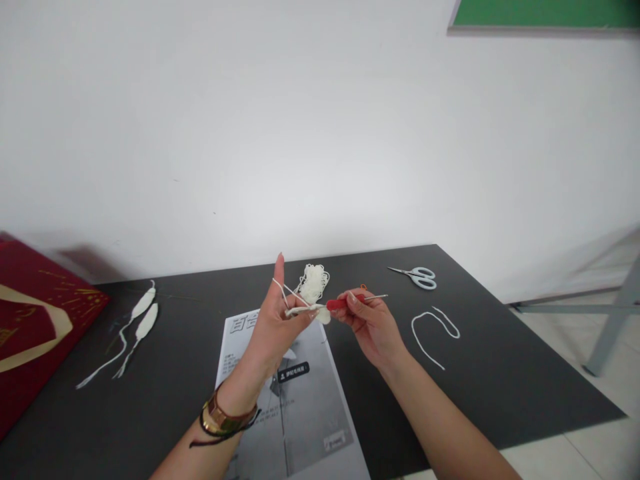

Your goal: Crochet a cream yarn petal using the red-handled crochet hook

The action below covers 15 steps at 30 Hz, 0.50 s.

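the left hand (274, 327) was raised with its index finger straight up and a strand of white yarn (283, 291) looped over it, while the thumb and other fingers pinched together on a small white crocheted piece (306, 311). the right hand (369, 321) had its fingers curled tight around one crochet hook (345, 303), red-handled with a thin metal shaft, its working end meeting the crocheted piece just beside the left fingertips. both hands were lifted above the table (500, 373), over a single printed paper sheet (310, 400). just behind the fingers lay one loose, fluffy tangle of white yarn (313, 281). to the right lay one curved length of white cord (433, 333) and, farther back, one pair of pale-handled scissors (418, 276). on the left sat two flat, leaf-shaped white crocheted pieces (143, 313) with long tails, near one red box (30, 327) with gold markings. the tabletop was dark and matte.
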Tool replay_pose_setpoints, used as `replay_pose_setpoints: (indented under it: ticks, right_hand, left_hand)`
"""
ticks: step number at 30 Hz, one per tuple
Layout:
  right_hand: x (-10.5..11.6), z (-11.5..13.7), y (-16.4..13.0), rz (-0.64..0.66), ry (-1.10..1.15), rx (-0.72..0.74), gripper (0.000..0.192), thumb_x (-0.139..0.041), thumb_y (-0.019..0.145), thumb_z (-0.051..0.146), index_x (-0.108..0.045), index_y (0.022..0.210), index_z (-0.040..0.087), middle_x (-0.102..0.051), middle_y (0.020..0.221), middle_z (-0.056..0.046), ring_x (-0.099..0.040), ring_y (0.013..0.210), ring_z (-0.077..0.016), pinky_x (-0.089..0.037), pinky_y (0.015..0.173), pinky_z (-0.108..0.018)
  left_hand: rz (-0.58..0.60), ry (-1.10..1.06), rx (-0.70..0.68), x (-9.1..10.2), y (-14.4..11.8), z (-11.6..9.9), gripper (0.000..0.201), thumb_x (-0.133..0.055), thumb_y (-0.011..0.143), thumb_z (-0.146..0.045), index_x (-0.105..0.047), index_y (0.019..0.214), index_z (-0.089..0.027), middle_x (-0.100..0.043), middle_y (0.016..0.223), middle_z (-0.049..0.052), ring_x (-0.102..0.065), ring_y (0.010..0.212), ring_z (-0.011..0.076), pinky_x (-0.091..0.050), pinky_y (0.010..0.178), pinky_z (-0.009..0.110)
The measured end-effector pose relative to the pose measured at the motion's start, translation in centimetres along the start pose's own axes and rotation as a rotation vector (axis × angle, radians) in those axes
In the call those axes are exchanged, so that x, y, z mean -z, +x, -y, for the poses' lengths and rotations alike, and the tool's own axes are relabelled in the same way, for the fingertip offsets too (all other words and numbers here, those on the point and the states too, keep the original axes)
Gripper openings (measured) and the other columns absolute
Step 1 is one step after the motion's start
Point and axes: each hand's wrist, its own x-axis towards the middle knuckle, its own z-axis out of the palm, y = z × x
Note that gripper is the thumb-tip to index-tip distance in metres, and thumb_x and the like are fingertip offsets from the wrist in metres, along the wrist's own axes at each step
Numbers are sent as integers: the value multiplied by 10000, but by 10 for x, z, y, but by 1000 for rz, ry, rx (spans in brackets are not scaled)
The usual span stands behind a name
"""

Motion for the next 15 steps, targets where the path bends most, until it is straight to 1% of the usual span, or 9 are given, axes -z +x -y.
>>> replay_pose_setpoints:
  ticks: [4, 6, 8, 11, 15]
  right_hand:
    - [-1, 4, -1, 25, -14, 16, 130, -748, 723, 293, -717, 729, 167, -718, 667, -29, -628, 572, -113, -502, 574, -213]
    - [-2, 5, -2, 27, 5, 22, 131, -758, 713, 292, -714, 721, 168, -715, 662, -25, -620, 558, -107, -496, 566, -210]
    - [-3, 5, -2, 8, 37, 6, 136, -764, 707, 290, -708, 731, 169, -715, 663, -23, -617, 549, -101, -503, 576, -213]
    - [-5, 4, -2, -56, 37, -6, 152, -764, 708, 293, -701, 766, 168, -722, 672, -25, -620, 545, -101, -525, 600, -230]
    - [-7, 4, -3, -79, -38, 61, 148, -741, 734, 300, -705, 760, 160, -718, 665, -28, -627, 557, -101, -521, 601, -218]
  left_hand:
    - [-12, 52, -112, -2, -2, 0, 1098, -734, 675, -150, -4, 1479, -312, -574, 624, -69, -479, 546, 82, -369, 527, 179]
    - [-6, 53, -141, -2, -3, 0, 1094, -736, 674, -148, -15, 1480, -319, -577, 627, -68, -488, 557, 86, -375, 532, 180]
    - [-3, 32, -103, -3, -4, 0, 1087, -734, 683, -156, -13, 1476, -341, -573, 636, -71, -489, 551, 78, -361, 522, 174]
    - [-4, -24, -10, -3, -4, -1, 1049, -720, 705, -167, -31, 1470, -371, -552, 642, -78, -482, 529, 62, -336, 512, 169]
    - [7, -96, 60, -3, -2, 0, 1025, -716, 704, -164, -65, 1472, -361, -526, 640, -83, -498, 559, 66, -359, 564, 185]
